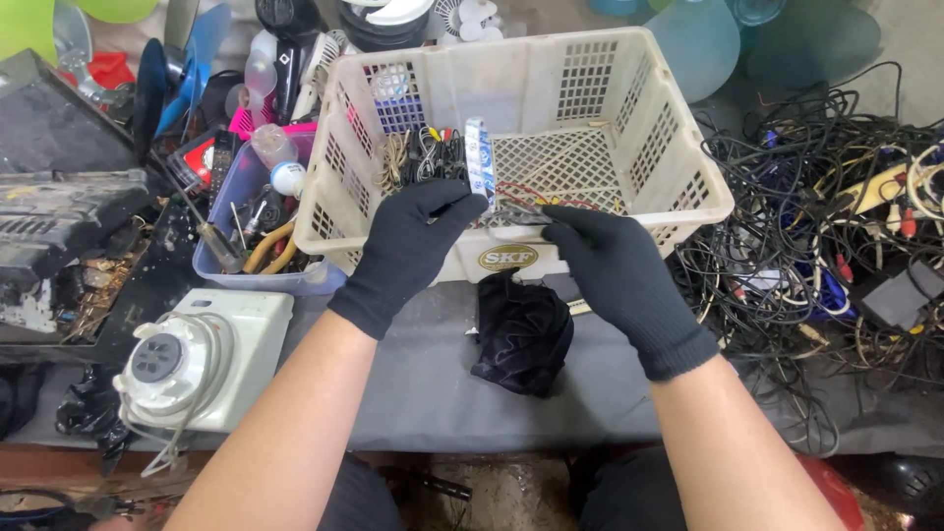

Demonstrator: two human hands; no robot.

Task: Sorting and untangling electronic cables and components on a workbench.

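Both gloved hands meet at the white basket's (629, 147) near rim. The left hand (413, 246) and right hand (615, 265) are pinched on a thin wire (516, 211). The grey surface (423, 383) below the basket is cluttered.

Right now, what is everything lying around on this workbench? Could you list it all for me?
Basket: one, cream plastic lattice, centre back.
Small wires: a few, red and pale, held over the basket's front edge.
Blue-white strip: one, upright inside the basket.
Dark cords: a bundle, black, basket's left side.
Black cloth: one, crumpled, in front of the basket.
Fan motor housing: one, off-white, front left.
Tool tub: one, bluish, left of the basket.
Cable heap: many, mostly black, right.
Left hand: black glove, pinching the wires.
Right hand: black glove, pinching the wires.
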